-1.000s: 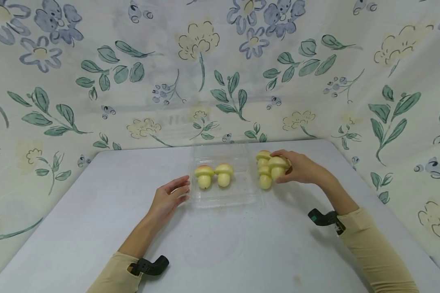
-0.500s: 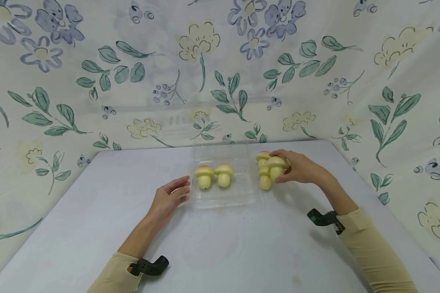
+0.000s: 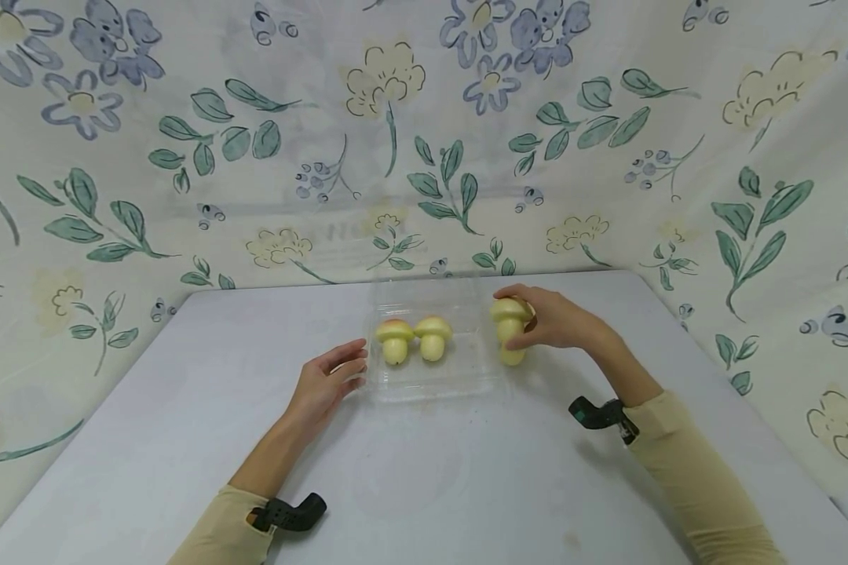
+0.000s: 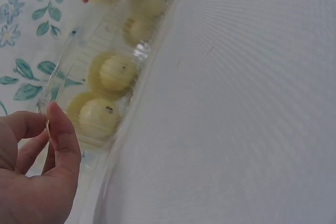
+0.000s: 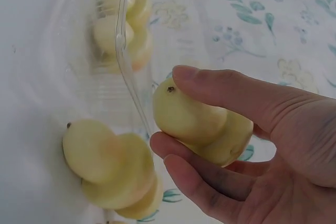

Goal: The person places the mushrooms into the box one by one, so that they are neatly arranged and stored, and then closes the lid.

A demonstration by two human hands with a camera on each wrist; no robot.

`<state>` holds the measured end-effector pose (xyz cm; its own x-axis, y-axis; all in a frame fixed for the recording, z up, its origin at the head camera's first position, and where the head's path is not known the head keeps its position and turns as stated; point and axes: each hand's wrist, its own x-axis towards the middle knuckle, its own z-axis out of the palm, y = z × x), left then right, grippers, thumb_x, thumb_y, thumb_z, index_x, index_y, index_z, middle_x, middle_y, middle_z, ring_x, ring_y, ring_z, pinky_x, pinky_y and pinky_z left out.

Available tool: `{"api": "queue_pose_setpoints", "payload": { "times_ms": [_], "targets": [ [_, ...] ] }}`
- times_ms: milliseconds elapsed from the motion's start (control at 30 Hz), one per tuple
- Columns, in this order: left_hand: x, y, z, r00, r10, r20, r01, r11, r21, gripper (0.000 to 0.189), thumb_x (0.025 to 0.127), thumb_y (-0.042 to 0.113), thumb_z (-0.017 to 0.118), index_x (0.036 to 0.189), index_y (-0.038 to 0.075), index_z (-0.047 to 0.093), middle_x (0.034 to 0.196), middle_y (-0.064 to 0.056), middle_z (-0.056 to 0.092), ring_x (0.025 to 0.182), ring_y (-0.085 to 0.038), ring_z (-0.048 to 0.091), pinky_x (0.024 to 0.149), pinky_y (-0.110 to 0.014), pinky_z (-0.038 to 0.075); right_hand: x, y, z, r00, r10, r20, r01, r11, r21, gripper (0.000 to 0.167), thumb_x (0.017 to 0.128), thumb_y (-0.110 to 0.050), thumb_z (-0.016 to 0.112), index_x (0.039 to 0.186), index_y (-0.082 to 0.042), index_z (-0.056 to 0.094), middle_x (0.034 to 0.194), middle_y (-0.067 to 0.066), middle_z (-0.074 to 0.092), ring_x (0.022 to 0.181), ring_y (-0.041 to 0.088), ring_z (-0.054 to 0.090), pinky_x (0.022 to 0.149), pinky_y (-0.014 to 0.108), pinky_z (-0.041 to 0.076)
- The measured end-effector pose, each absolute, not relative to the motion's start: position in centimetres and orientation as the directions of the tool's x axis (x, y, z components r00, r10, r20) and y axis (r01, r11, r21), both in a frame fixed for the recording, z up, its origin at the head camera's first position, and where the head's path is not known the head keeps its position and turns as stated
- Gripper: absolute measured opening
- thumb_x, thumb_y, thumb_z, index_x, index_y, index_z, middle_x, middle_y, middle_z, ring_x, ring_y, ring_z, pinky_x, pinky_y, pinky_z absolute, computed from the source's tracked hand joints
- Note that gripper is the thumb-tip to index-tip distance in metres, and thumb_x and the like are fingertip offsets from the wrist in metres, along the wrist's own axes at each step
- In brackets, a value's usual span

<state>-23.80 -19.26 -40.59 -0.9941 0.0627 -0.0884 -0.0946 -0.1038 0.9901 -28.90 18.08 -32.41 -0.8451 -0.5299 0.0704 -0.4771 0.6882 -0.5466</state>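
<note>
mushroom-shaped piece [image 5: 185,115] in pinch of right fingers [image 5: 215,177] near tray [image 3: 469,353]; opposite edge [image 4: 48,81] between left fingers [image 4: 66,140]

Mushroom-shaped pieces [image 3: 433,339], at least 5: 2 in 1 clear container [image 3: 469,373], 1 in the right grip [image 3: 557,318], 2 beside the container on 1 table [image 3: 424,486]. Grips 2, left grip [image 3: 321,388] included; sleeves [image 3: 699,471] 2; black wrist devices [image 3: 298,515] 2; floral cloth [image 3: 424,118] 1.

Soft, even light casts a faint shadow beside the right sleeve [image 3: 703,479]; glare spots the box [image 3: 431,388]; both wrist views look dimmer, hazier
</note>
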Motion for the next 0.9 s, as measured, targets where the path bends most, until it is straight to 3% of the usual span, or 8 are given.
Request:
{"api": "queue_pose_setpoints", "payload": {
  "times_ms": [300, 500, 900],
  "targets": [
    [-23.8, -19.2, -40.5, -0.994, 0.062, -0.092, -0.098, -0.105, 0.990, 0.050, 0.096, 0.008, 0.062, 0.143, 0.000, 0.046, 0.121, -0.002, 0.060, 0.091, -0.003, 0.060, 0.079, -0.018, 0.055, -29.7, 16.2, -32.3, -0.847, -0.527, 0.065, -0.493, 0.736, -0.464, 0.077, 0.077, -0.031, 0.084, 0.143, -0.019, 0.046, 0.114, 0.006, 0.061, 0.092, 0.020, 0.057, 0.073, 0.030, 0.046],
    [-23.7, -19.1, -40.5, -0.994, 0.058, -0.087, -0.093, -0.109, 0.990, 0.049, 0.097, 0.007, 0.061, 0.143, 0.001, 0.046, 0.120, -0.002, 0.060, 0.091, -0.004, 0.060, 0.079, -0.017, 0.056, -30.0, 15.4, -32.5, -0.820, -0.566, 0.085, -0.528, 0.691, -0.494, 0.075, 0.078, -0.023, 0.084, 0.142, -0.012, 0.046, 0.113, 0.011, 0.060, 0.093, 0.022, 0.056, 0.079, 0.032, 0.050],
    [-23.7, -19.2, -40.5, -0.994, 0.056, -0.096, -0.102, -0.111, 0.989, 0.049, 0.096, 0.007, 0.061, 0.143, 0.001, 0.047, 0.122, -0.004, 0.059, 0.091, -0.004, 0.061, 0.079, -0.017, 0.056, -30.5, 13.8, -32.7, -0.822, -0.566, 0.056, -0.525, 0.717, -0.459, 0.076, 0.078, -0.029, 0.084, 0.142, -0.016, 0.046, 0.113, 0.009, 0.060, 0.096, 0.022, 0.055, 0.083, 0.036, 0.048]
  ]
}}
